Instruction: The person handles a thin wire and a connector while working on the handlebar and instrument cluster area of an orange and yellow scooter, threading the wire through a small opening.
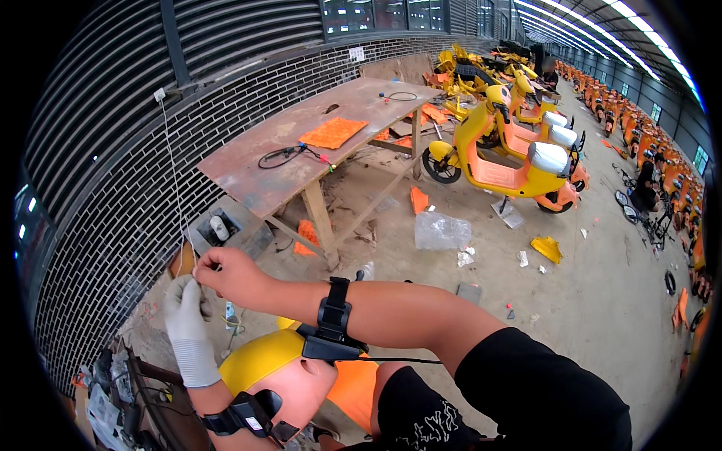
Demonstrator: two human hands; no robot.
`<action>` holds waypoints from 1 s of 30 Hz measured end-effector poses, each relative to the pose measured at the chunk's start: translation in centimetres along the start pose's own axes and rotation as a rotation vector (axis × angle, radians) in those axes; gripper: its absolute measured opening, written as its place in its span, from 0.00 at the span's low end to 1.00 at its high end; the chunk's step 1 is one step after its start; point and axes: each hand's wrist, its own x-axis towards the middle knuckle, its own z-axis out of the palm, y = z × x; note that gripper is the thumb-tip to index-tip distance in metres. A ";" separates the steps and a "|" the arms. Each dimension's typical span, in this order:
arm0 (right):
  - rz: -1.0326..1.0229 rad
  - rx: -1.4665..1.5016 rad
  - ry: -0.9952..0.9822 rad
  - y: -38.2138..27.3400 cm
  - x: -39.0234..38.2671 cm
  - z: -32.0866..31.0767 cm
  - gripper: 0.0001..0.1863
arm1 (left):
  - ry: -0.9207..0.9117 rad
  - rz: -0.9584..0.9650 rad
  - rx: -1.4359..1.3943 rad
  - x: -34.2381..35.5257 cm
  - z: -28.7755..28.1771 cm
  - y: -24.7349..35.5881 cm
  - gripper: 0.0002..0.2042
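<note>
My left hand [185,302], in a pale knitted glove, is raised at the lower left with its fingers curled. Just above it, my bare right hand [229,275] has thumb and forefinger pinched together. A whitish sliver shows between the two hands, too small to make out. Behind my fingers, a thin white cord [174,169] runs down from a socket box [159,95] on the wall; whether I touch it I cannot tell. Below my forearms is a yellow and pink scooter body part [263,359], partly covered by my arms.
A wooden table [263,177] ahead carries an orange cloth [333,134] and a black cable [280,156]. Yellow scooters [519,161] stand beyond it. A clear plastic bag [442,230] and a yellow panel [547,249] lie on the floor. A cluttered bench [143,383] is at lower left.
</note>
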 end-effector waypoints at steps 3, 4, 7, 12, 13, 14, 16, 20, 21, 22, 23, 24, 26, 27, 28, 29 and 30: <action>-0.045 0.060 -0.071 -0.4 -0.2 0.3 0.10 | -0.044 -0.084 -0.278 0.2 -0.6 -0.2 0.06; -0.077 0.079 -0.109 -0.6 0.1 0.3 0.09 | -0.065 -0.129 -0.385 0.3 -0.9 -0.3 0.06; -0.097 0.126 -0.175 -0.7 -0.2 -0.4 0.08 | -0.116 -0.304 -0.569 0.0 -0.4 0.1 0.07; -0.100 0.126 -0.221 -0.5 0.7 -0.2 0.09 | -0.304 -0.342 -0.649 0.3 -1.2 0.4 0.10; -0.080 0.097 -0.206 -0.3 0.8 -0.2 0.09 | -0.268 -0.318 -0.633 0.2 -0.9 0.1 0.09; -0.062 0.073 -0.189 -0.9 0.4 -0.5 0.09 | -0.233 -0.295 -0.612 0.1 -0.8 0.0 0.08; -0.042 0.052 -0.162 -1.0 0.4 -0.1 0.10 | -0.185 -0.229 -0.513 0.0 -0.9 0.3 0.07; -0.031 0.018 -0.120 -0.6 0.4 -0.2 0.10 | -0.112 -0.104 -0.278 0.3 -0.9 -0.1 0.06; -0.025 0.004 -0.111 -0.5 0.3 -0.2 0.10 | -0.095 -0.078 -0.210 0.4 -1.0 -0.2 0.06; -0.014 -0.015 -0.092 -0.4 0.2 -0.1 0.10 | -0.084 -0.052 -0.118 0.3 -1.0 -0.1 0.06; -0.002 -0.033 -0.068 -0.4 0.2 -0.3 0.10 | -0.079 -0.027 -0.025 0.0 -0.8 0.2 0.06; 0.009 -0.052 -0.044 -0.3 0.2 -0.4 0.11 | -0.074 -0.002 0.068 -0.2 -0.5 0.4 0.06; 0.041 -0.123 -0.022 -0.3 0.1 -0.5 0.11 | -0.014 0.136 0.246 -0.2 0.0 -0.2 0.07; 0.055 -0.160 -0.013 -0.4 0.1 -0.6 0.11 | 0.018 0.206 0.334 -0.3 0.3 -0.3 0.07; 0.074 -0.190 0.018 -0.1 0.2 -0.6 0.11 | 0.025 0.244 0.383 -0.6 0.5 -0.1 0.07; 0.089 -0.216 0.045 0.1 0.4 -0.4 0.11 | 0.036 0.285 0.438 -0.9 0.8 0.4 0.07; 0.104 -0.241 0.071 0.2 0.7 -0.1 0.11 | 0.047 0.326 0.492 -1.2 1.0 0.8 0.07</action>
